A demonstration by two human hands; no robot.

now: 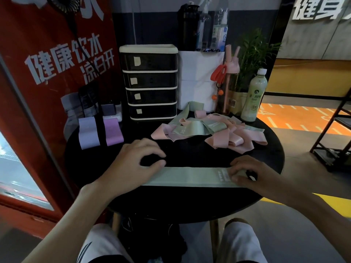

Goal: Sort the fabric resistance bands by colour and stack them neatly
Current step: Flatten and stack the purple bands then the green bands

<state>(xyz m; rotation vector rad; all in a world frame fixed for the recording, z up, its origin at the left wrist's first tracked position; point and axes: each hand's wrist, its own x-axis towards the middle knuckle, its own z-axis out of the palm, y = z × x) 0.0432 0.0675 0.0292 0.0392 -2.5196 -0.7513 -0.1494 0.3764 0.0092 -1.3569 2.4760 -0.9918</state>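
Pinning mint-green fabric band point(190, 177) flat at 6 o'clock for stacking — left hand point(131, 164) fingers splayed, right hand point(252, 173) fingers curled onto it.

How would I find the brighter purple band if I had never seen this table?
Start at the black drawer unit at the back of the round black table. Left of its foot, two flat bands lie side by side, apart; the purple band is the one nearer the drawers. Its neighbour, the lavender band, is paler and bluer.

Gym, fitness wall lettering point(321, 8), heaped resistance bands point(209, 128)
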